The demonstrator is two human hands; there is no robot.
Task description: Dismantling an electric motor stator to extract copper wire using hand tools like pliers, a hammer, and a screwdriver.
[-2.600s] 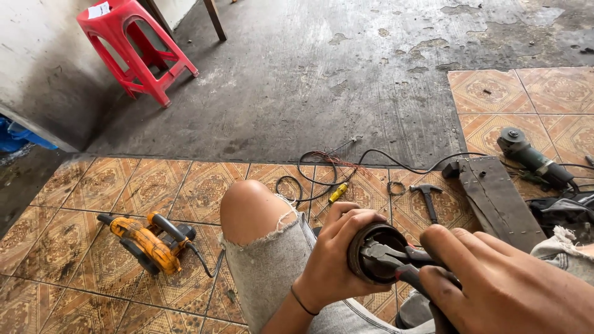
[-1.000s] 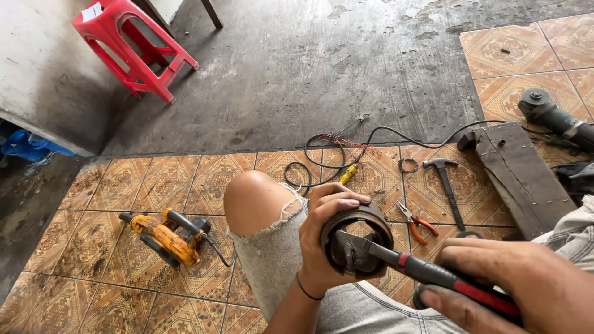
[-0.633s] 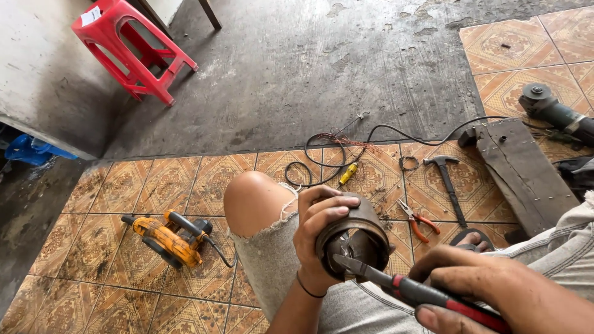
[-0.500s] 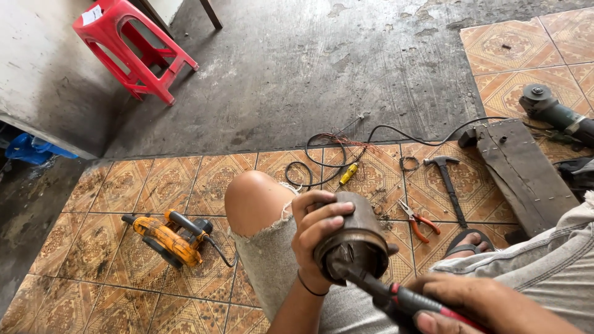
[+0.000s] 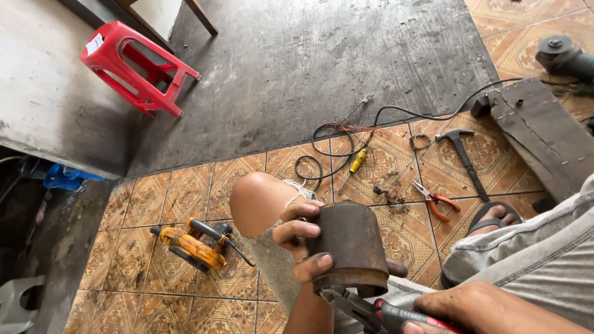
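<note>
Left hand wrapped around a rusty metal cylinder, fingers curled over its left side, thumb hidden behind. Firm clamp, no gap visible. Cylinder sits low centre, held above the lap just right of the bare knee that pokes through torn jeans.

Right hand at the near edge, closed around the red-and-black handles of pliers. Plier tip touches the near rim of the cylinder; cannot tell whether the tip is gripping anything there.

Around it on the tiled floor:
- orange circular saw, left of the knee
- yellow-handled screwdriver, beyond the cylinder, beside a coil of black cable
- second pair of red-handled pliers, to the right
- hammer, farther right
- dark metal plate and an angle grinder, far right
- sandalled foot, just beyond the grey trouser leg

Red plastic stool stands far left on the bare concrete.
</note>
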